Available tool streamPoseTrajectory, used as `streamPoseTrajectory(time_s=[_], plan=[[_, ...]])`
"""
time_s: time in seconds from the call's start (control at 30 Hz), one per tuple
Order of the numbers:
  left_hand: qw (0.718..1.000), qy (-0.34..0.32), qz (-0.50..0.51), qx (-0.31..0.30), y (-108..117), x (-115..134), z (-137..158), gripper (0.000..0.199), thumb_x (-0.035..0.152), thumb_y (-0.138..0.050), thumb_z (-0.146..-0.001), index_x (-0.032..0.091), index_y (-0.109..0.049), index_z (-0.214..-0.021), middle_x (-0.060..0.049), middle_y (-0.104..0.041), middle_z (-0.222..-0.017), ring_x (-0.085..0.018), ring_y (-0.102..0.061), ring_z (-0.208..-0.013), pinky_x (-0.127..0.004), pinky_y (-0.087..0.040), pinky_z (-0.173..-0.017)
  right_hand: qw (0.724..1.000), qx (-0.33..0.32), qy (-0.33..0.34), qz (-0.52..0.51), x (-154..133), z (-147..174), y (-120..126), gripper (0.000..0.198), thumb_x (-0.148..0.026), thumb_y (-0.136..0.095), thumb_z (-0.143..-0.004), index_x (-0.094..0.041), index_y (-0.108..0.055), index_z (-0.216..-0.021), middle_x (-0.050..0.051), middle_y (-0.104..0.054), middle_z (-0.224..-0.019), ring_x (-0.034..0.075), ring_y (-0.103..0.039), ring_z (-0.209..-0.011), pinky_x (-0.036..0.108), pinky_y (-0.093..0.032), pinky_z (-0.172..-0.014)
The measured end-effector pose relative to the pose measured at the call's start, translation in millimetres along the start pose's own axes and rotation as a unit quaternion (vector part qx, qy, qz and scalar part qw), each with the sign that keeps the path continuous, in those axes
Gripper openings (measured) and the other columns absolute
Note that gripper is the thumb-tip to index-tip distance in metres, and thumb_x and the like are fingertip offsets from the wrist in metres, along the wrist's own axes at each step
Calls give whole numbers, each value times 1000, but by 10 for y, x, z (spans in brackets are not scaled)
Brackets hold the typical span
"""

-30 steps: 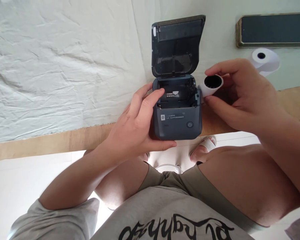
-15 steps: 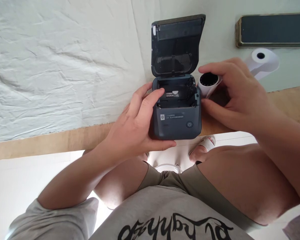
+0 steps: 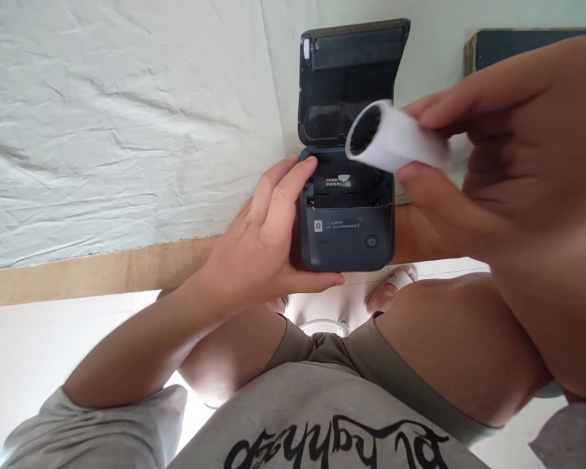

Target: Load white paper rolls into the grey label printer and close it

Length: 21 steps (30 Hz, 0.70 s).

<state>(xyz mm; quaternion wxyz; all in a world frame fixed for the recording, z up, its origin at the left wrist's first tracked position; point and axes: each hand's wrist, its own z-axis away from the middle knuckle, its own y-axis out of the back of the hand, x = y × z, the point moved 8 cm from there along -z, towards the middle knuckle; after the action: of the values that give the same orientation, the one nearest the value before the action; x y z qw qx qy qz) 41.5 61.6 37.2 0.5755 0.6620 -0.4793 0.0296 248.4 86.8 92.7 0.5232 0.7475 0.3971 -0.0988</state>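
Observation:
A dark blue label printer [image 3: 346, 238] stands at the table edge with its lid [image 3: 351, 85] swung up. Its paper bay shows a small printed sticker inside, and a power button sits on the front. My left hand [image 3: 264, 228] grips the printer's left side, thumb along the near edge and fingers over the bay's rim. Held in my right hand [image 3: 508, 143] is a white paper roll [image 3: 405, 140] with a wide dark core. The roll is tilted above the bay's right side, its core end facing left, and covers part of the lid and bay.
A phone-like dark slab [image 3: 508, 47] lies at the upper right, partly behind my right hand. Wrinkled pale cloth [image 3: 127, 130] covers the table, with a bare wooden strip [image 3: 78, 280] along its front edge. My legs are below.
My right hand has lifted the paper roll from beside the printer, up and leftward, tipping it over the bay. The second paper roll is now hidden. My left hand still holds the printer.

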Motion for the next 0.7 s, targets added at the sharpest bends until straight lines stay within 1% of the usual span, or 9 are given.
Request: streamPoseTrajectory(time_s=[0.1, 0.17, 0.23, 0.33, 0.4, 0.5, 0.57, 0.63, 0.7], plan=[[999, 13, 12, -34, -2, -22, -31, 122, 85, -87, -76, 27, -33, -170, -18, -47, -172, -43, -56, -157, -57, -55, -131, 997, -19, 23, 66, -15, -86, -115, 33, -46, -63, -96, -20, -71, -113, -3, -74, -119, 5, -69, -104, 24, -61, -89], [999, 17, 18, -33, 5, -24, -35, 122, 86, -86, -75, 29, -33, -170, -17, -47, -173, -45, -57, -157, -60, -57, -128, 995, -44, 15, 83, 16, -123, -195, 32, -44, -66, -96, -21, -71, -117, -5, -73, -124, 4, -69, -104, 22, -61, -89], [999, 23, 22, -24, -2, -28, -26, 118, 89, -81, -78, 33, -32, -170, -15, -47, -172, -44, -57, -157, -61, -59, -126, 997, -51, 5, 60, 19, -147, -232, 27, -40, -66, -96, -22, -71, -116, -6, -73, -123, 1, -67, -99, 20, -61, -89], [999, 33, 23, -18, -33, -45, -2, 114, 91, -75, -83, 35, -29, -171, -13, -46, -172, -43, -57, -156, -60, -62, -123, 999, -30, -16, 32, 4, -169, -225, 21, -37, -66, -96, -16, -67, -103, -5, -73, -120, 0, -66, -95, 18, -62, -89], [999, 23, 23, -13, -35, -39, 4, 119, 92, -75, -82, 31, -26, -172, -16, -45, -173, -43, -56, -157, -60, -61, -124, 999, -24, -32, 20, 14, -173, -231, 23, -37, -66, -95, -14, -66, -97, -3, -74, -120, 2, -69, -100, 20, -64, -91], [999, 4, 26, -18, -24, -14, -3, 127, 91, -79, -80, 24, -25, -173, -23, -44, -173, -45, -52, -160, -62, -57, -127, 997, -49, -57, -6, 80, -167, -282, 25, -38, -69, -93, -13, -67, -94, -1, -74, -120, 7, -72, -113, 22, -65, -97], [999, 3, 27, -26, -20, -16, -8, 126, 89, -80, -82, 24, -25, -174, -24, -44, -174, -45, -51, -161, -63, -56, -128, 996, -62, -65, -26, 125, -154, -294, 26, -38, -71, -93, -13, -68, -93, 1, -74, -119, 8, -73, -115, 23, -65, -99], [999, -2, 26, -25, -12, -28, -5, 126, 88, -81, -82, 26, -24, -176, -23, -43, -174, -46, -50, -161, -64, -55, -128, 996, -55, -54, -36, 126, -136, -261, 26, -39, -72, -94, -14, -70, -94, 1, -74, -115, 6, -72, -111, 23, -64, -97], [999, -9, 32, -21, -2, -52, 4, 133, 88, -83, -78, 25, -21, -177, -23, -42, -175, -48, -53, -159, -64, -57, -126, 998, -48, -20, -37, 63, -113, -219, 24, -38, -71, -95, -15, -71, -92, 0, -73, -112, 4, -70, -106, 22, -63, -95]])
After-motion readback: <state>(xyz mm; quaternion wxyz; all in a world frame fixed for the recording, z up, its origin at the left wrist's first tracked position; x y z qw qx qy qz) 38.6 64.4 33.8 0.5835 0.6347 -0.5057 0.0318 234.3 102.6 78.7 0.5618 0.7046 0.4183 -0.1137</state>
